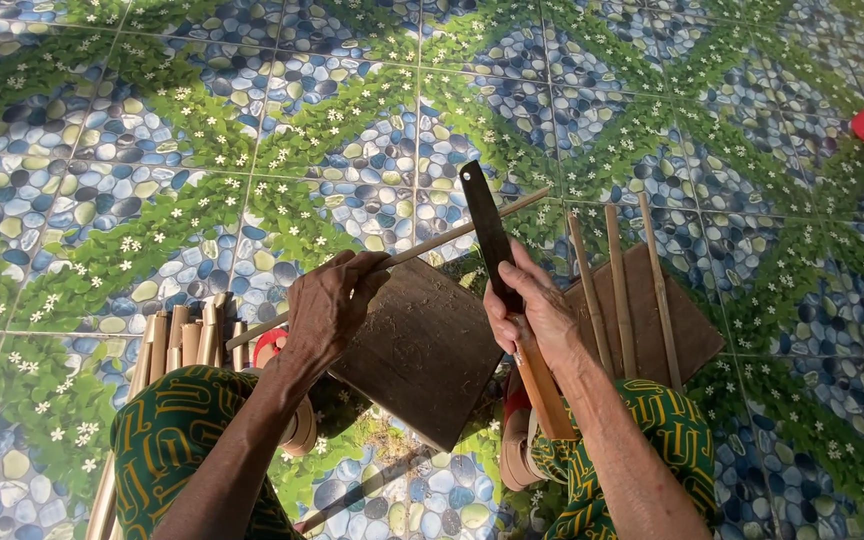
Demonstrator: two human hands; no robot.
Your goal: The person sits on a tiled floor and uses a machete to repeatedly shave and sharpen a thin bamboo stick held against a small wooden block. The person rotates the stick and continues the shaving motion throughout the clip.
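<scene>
Over the tiled floor (152, 150), your left hand (327, 305) closes on a thin bamboo stick (432, 243) lying across a wooden board (422, 350). Your right hand (532, 305) grips a knife (497, 255) by its handle (blade up, crossing the stick). Three more sticks (620, 290) rest on a second board (697, 330).

**Both my hands closed, wrists near each other**

My left hand (327, 305) comes up from the lower left, forearm bare and angled toward the middle. Its back faces me, the fingers curled over and pinched shut at the tips, thumb tucked under them.

My right hand (537, 310) rises from the lower right, forearm bare too. It is wrapped in a fist, the thumb laid along the top and pointing up and away from me. The two hands sit apart, at about the same height.
</scene>
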